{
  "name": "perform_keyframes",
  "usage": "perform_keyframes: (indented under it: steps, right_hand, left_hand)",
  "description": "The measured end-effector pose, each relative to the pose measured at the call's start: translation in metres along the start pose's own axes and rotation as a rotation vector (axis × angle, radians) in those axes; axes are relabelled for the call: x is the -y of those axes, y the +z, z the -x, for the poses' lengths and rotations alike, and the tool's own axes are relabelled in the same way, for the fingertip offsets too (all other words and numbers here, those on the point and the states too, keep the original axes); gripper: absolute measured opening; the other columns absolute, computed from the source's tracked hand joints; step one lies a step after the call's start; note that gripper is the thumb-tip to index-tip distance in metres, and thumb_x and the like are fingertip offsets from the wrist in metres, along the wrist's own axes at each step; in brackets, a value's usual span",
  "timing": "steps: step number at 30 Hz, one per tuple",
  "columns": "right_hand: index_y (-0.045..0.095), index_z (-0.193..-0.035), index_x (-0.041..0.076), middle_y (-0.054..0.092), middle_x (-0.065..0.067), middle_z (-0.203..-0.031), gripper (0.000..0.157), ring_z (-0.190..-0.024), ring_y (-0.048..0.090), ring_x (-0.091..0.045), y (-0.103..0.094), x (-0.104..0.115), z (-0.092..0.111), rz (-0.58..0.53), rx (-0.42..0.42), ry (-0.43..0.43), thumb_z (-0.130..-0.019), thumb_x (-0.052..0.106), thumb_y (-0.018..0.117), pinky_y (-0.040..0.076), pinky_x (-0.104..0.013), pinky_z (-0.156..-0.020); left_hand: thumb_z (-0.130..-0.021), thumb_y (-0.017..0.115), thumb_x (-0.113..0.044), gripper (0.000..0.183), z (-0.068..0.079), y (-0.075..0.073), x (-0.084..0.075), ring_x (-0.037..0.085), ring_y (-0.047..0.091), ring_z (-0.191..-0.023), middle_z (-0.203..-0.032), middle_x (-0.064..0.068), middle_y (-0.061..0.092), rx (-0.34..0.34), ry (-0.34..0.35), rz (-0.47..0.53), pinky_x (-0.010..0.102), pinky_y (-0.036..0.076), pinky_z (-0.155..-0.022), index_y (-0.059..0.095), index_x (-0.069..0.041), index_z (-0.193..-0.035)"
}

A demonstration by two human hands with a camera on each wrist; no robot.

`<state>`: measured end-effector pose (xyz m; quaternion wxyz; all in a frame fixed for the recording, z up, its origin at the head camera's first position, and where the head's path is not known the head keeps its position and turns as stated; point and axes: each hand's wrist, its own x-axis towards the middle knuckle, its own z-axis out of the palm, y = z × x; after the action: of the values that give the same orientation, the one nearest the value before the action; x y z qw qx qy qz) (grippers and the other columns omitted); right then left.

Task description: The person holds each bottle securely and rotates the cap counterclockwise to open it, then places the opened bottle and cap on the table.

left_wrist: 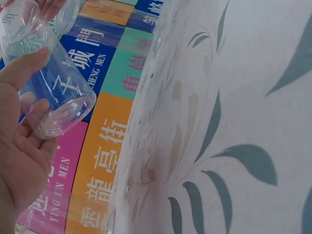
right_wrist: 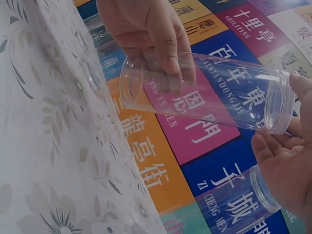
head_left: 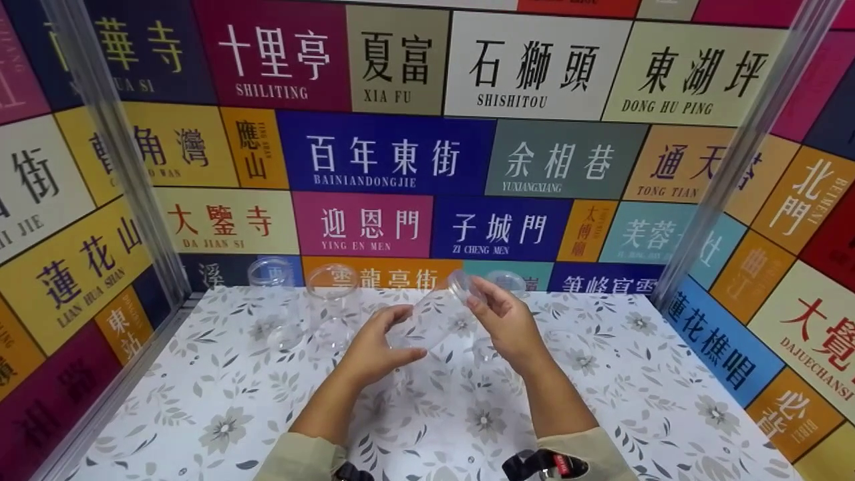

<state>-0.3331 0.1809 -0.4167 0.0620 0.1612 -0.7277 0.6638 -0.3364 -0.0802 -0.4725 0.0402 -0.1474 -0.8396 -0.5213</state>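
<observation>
A clear plastic jar (head_left: 435, 323) is held tilted above the table between both hands. My left hand (head_left: 382, 347) grips its lower part, thumb on one side and fingers on the other. At the upper end, my right hand (head_left: 505, 322) holds the clear, lid-like rim (right_wrist: 280, 105) between thumb and fingers. In the left wrist view the jar's round base (left_wrist: 68, 117) points toward the camera. Whether the rim is a separate lid pressed onto the jar, I cannot tell.
Two more clear jars (head_left: 334, 300) stand at the back left of the table. Behind my right hand stands another clear jar (head_left: 505, 279). The flower-patterned tabletop (head_left: 220, 394) meets a wall of coloured sign panels (head_left: 384, 157), with clear posts at the corners.
</observation>
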Motion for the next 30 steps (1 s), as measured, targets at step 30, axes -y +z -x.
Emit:
perform_keyframes:
  steps: [30]
  right_hand:
    - [0.063,-0.15,0.011,0.055,-0.011,-0.159,0.051,-0.131,0.065,-0.033,-0.001,-0.003,0.009,0.196,-0.056,-0.066,-0.102,0.026,0.073,0.058,-0.02,-0.098]
  left_hand:
    - [-0.081,0.095,-0.035,0.074,0.011,0.0,0.002,0.027,0.052,-0.15,-0.153,-0.004,0.063,-0.046,-0.002,-0.046,0.058,0.041,-0.127,0.058,-0.033,-0.146]
